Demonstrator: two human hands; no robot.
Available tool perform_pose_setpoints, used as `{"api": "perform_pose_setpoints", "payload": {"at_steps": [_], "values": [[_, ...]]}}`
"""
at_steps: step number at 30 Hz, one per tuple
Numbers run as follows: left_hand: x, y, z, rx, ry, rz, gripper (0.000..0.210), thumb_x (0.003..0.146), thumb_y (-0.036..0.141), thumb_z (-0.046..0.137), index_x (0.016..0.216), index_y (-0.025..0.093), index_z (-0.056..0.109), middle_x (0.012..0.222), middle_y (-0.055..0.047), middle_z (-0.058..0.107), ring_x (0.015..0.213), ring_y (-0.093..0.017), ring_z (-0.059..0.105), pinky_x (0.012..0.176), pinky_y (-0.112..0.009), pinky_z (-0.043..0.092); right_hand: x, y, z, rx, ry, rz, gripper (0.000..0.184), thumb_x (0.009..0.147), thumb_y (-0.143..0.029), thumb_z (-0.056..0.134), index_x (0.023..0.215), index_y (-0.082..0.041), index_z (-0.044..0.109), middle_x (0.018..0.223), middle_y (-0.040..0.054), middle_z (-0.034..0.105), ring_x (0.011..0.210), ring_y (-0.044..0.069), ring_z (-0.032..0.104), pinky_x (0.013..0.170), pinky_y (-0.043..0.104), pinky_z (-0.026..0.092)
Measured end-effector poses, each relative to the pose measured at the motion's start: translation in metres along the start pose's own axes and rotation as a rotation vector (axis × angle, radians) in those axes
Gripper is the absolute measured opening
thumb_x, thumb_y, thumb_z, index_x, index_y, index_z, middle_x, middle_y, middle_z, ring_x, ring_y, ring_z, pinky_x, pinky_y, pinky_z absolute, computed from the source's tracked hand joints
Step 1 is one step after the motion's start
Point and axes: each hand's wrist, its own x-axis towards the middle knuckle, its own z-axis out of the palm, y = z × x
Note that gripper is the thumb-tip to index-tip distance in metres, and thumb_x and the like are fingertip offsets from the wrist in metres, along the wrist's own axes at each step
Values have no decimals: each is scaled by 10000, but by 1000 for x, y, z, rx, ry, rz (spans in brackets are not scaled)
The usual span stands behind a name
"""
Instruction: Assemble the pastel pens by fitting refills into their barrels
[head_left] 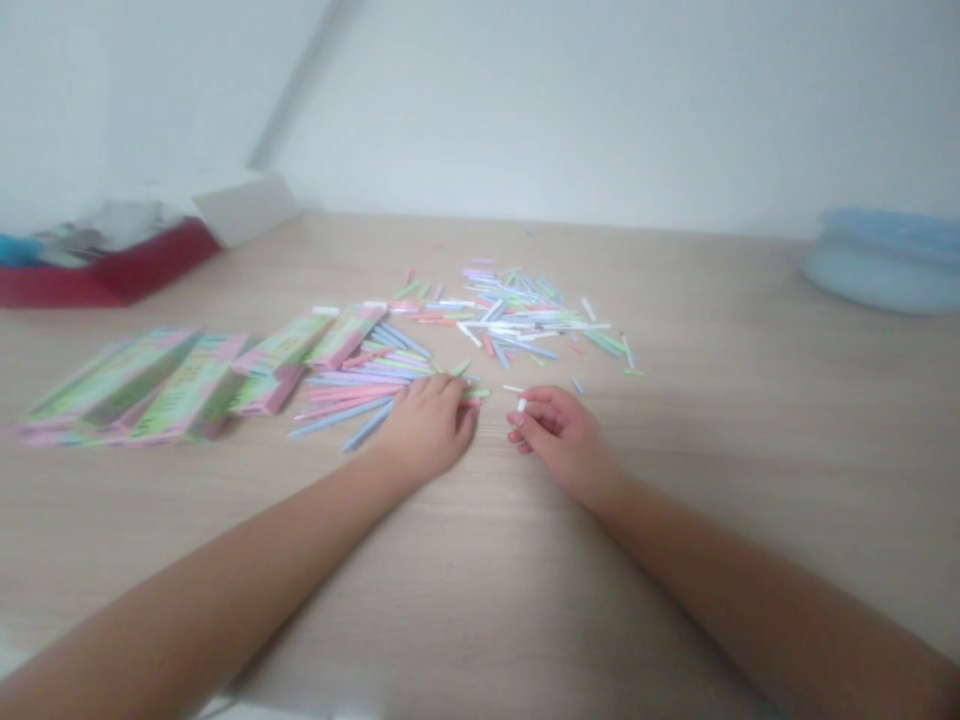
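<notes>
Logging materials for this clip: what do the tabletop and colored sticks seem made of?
Tabletop: wood or wood-look laminate, fairly matte, from its pale streaked grain. Colored sticks: perhaps plastic or paper, finish unclear; blur leaves only slim pastel shapes.

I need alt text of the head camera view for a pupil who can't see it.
A person's left hand lies over coloured sticks on a table, while the right hand pinches a small white piece. Green-and-pink boxes lie to the left; more sticks are scattered beyond.

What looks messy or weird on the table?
The far pile of colored sticks looks messiest: they point every which way, with a few scattered apart. The nearer sticks by the left hand lie more evenly. It's too blurry to tell if any are broken.
</notes>
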Motion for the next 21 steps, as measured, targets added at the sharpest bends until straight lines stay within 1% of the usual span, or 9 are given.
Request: {"api": "perform_pose_setpoints", "payload": {"at_steps": [2,5,7,10,13,16,17,20,21], "values": [[3,6,-3,52,4,24,329,1023,367,455,1241,185,622,1259,-163,665,1166,-356,597,946,-517,467,0,1,0,10,-3,0,340,842,-430,778,1079,-245,620,786,-15,745,699,180,758,606,284,607],[8,18,-6,59,39,136,369,984,281,508,1327,172,589,1369,-188,624,1247,-370,566,1004,-547,433,0,2,0,18,-8,0,335,844,-434,774,1081,-247,628,798,-8,756,710,188,762,631,304,621],[11,28,-6,-66,36,251,463,974,245,511,1434,185,517,1390,-163,623,1256,-341,576,1043,-534,431,0,1,-1,35,-14,3,339,838,-454,774,1075,-254,637,813,-1,770,730,200,765,665,331,635],[12,38,-3,-402,85,313,484,953,175,465,1436,147,476,1370,-161,623,1274,-266,582,1107,-450,454,0,-1,-4,83,-7,14,366,798,-496,795,1041,-263,650,818,5,783,756,222,766,710,374,648],[10,37,0,-580,44,423,573,899,146,504,1468,182,440,1435,-154,586,1332,-244,561,1150,-421,454,1,-7,-7,78,14,38,415,745,-535,827,1012,-261,667,779,7,778,726,239,761,698,404,653],[9,30,2,-623,-21,420,507,959,198,515,1464,201,467,1368,-135,654,1255,-234,628,1091,-400,504,10,-16,-7,-12,16,-16,470,700,-548,859,1030,-258,692,771,14,778,743,254,763,684,407,647],[9,28,2,-624,-77,415,499,977,217,520,1474,207,472,1341,-128,675,1236,-237,643,1073,-399,515,14,-19,-7,-46,14,-45,493,684,-544,872,1045,-259,697,776,17,779,763,260,766,688,405,645],[11,24,3,-663,-47,308,469,976,265,569,1437,188,528,1271,-141,708,1138,-251,685,982,-393,550,28,-26,-5,-133,-16,-87,535,662,-526,893,1085,-261,702,807,22,787,816,266,769,707,396,637],[13,24,3,-678,-142,382,451,974,265,586,1421,212,555,1261,-121,713,1141,-243,684,982,-375,545,31,-27,-6,-158,-32,-87,538,664,-521,893,1094,-261,702,818,23,789,827,265,769,712,393,634]]}}
